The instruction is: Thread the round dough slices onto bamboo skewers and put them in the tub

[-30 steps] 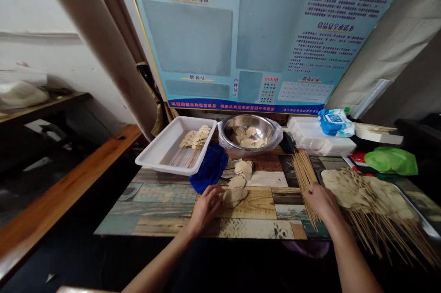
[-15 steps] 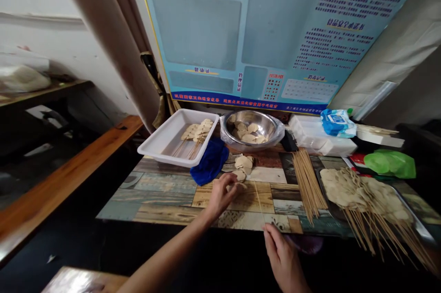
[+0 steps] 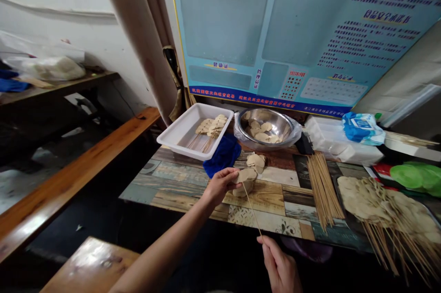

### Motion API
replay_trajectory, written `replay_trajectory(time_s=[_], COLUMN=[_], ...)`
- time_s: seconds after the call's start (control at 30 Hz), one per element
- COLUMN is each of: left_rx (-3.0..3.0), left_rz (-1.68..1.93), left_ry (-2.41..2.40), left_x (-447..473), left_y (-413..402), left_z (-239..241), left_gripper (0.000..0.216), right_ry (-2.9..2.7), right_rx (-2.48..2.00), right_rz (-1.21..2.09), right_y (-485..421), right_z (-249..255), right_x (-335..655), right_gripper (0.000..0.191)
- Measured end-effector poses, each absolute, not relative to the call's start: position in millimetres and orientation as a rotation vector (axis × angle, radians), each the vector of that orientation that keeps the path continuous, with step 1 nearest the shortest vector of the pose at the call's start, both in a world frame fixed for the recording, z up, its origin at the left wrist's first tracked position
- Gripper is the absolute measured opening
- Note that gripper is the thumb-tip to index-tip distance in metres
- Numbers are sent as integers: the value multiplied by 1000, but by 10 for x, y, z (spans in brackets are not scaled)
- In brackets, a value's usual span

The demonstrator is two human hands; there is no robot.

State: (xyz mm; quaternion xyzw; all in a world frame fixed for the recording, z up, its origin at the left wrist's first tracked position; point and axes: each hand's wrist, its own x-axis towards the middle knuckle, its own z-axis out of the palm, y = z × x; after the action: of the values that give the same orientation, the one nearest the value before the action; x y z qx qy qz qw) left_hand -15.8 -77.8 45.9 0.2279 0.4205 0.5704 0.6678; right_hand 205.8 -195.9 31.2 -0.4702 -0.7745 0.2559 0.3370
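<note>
My left hand (image 3: 222, 186) pinches a thin, round beige slice (image 3: 246, 174) just above the table. My right hand (image 3: 279, 263), at the table's front edge, is closed round the lower end of a thin bamboo skewer (image 3: 253, 210). The skewer slants up and leftward, its upper end meeting the edge of the held slice; I cannot tell whether it has pierced it. Under the held slice, more slices (image 3: 243, 190) lie on the wood-patterned table (image 3: 203, 188). A small heap of similar slices (image 3: 256, 161) rests behind them.
At the back stand a white tray (image 3: 177, 140) with skewered slices and a steel bowl (image 3: 284, 125) of loose slices. A blue cloth (image 3: 223, 155) lies between them. To the right are bare skewers (image 3: 323, 192) and a pile of skewered slices (image 3: 389, 205). A wooden bench (image 3: 82, 160) runs left.
My left hand has lifted a slice from the table. The skewer's upper end has come left to that slice. The view has turned leftward, so the surroundings sit farther right.
</note>
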Motion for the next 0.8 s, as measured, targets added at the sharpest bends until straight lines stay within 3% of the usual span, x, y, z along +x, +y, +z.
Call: replay_trajectory(time_s=[0.53,0.8], left_rx=[920,469], left_rz=[1287,1215], left_ry=[1124,888], left_x=[-60,-81], left_y=[-886,-840], left_z=[496,473], left_gripper=[35,31], right_ry=[-2044,-1886], right_rx=[-1240,-1216], right_rz=[666,706], right_y=[-1921,-1978], right_z=[228,100], right_x=[2065,2089], right_gripper=[31,30])
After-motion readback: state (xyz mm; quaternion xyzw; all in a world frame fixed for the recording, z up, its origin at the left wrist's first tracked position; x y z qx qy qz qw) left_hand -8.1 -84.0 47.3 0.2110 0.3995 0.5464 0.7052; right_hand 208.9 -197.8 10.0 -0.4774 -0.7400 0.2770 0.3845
